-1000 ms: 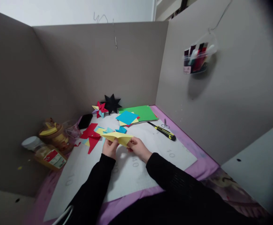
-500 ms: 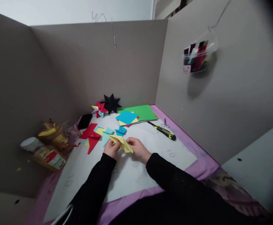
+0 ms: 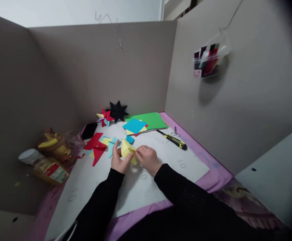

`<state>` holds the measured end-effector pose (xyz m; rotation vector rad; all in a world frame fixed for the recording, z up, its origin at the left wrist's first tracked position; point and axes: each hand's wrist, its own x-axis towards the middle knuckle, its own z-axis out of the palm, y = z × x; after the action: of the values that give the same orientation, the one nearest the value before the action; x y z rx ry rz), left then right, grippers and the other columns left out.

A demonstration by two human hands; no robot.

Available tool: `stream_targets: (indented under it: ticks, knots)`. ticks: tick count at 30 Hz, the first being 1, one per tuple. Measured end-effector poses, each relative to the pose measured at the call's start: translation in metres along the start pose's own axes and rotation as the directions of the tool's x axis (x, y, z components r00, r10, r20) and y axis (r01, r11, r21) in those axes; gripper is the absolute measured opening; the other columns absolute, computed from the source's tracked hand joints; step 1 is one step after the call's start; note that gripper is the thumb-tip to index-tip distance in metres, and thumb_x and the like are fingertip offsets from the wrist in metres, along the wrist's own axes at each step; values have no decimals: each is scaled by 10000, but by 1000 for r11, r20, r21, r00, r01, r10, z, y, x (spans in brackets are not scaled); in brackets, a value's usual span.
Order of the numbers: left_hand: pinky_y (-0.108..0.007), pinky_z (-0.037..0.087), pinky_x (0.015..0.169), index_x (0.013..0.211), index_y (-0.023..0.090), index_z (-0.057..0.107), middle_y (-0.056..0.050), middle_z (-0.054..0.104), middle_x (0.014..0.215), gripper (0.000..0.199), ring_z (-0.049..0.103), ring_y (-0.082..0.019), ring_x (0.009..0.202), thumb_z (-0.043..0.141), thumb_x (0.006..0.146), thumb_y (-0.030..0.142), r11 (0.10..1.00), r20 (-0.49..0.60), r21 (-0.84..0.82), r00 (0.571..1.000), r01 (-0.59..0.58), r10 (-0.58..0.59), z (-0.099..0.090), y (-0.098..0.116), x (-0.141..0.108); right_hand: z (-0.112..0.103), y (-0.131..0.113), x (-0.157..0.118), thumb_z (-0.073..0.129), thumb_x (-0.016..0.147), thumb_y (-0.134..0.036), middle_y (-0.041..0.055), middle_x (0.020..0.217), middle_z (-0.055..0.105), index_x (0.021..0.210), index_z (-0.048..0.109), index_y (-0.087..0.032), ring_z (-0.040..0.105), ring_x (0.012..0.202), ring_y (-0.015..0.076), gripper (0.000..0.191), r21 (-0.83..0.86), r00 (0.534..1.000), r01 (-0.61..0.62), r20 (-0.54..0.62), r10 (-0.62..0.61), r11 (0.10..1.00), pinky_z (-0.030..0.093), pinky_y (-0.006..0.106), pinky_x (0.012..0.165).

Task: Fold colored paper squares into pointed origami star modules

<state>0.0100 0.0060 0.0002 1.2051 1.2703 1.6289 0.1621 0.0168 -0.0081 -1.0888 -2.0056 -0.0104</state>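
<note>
Paper (image 3: 127,146) between left hand (image 3: 119,163) and right hand (image 3: 149,159), sheet (image 3: 85,201) under both, cloth (image 3: 218,177) under sheet. Left of and beyond left hand: paper pieces (image 3: 99,152). Farther left: bottle (image 3: 52,171), jar (image 3: 55,146) behind bottle. Beyond both hands: 2 stars (image 3: 118,111), paper stack (image 3: 153,120) right of them. Right of and beyond right hand: knife (image 3: 177,142), scissors (image 3: 175,133) just behind. Far right, higher than right hand: tub (image 3: 207,63) hanging at wall (image 3: 248,93).

The paper (image 3: 127,147) is showing pale yellow. From it, at nine o'clock, a piece (image 3: 99,153) is showing red. Toward eleven, a large star (image 3: 119,111) is showing black; a small star (image 3: 106,115) is mixing red, yellow, lilac and light blue. Toward one, a square (image 3: 135,126) is showing blue, a sheet (image 3: 156,121) green. At three, a cutter (image 3: 177,142) is pairing yellow with black. The surface (image 3: 183,175) is showing white with grey numerals.
</note>
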Motion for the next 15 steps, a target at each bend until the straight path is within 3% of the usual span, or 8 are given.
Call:
stream_targets:
  ticks: [4,8,12,15]
  knots:
    - [-243,451,602,1281,163,399,-6,613,693,790,599,-164,630,735,578,292,994,-39,62,995,-91,94,-2,-1,-1,-2,-5,-1,397,903,-231,59,715,589,736,567,-178,509,721,170,245,-20,996,83,39,-82,996,335,279,679]
    - [-236,443,607,1210,176,479,29,572,614,661,563,-144,589,719,602,271,961,-64,212,979,-177,194,-10,1,3,-2,-4,-1,422,887,-216,57,728,596,750,572,-182,526,737,167,206,86,999,20,47,-24,996,356,264,693]
    - [-262,441,702,1100,194,573,-26,614,801,515,576,-169,753,713,610,264,906,-136,324,935,-271,328,-19,2,11,0,0,0,470,852,-215,30,726,593,732,565,-186,537,712,147,156,296,988,-152,34,148,943,382,245,678]
    - [-301,452,790,1124,191,554,-88,591,1049,463,571,-197,948,652,692,327,947,-159,176,941,-269,297,-27,0,21,3,2,2,508,825,-238,6,706,584,721,566,-181,533,670,132,132,503,968,-243,76,238,829,399,230,629]
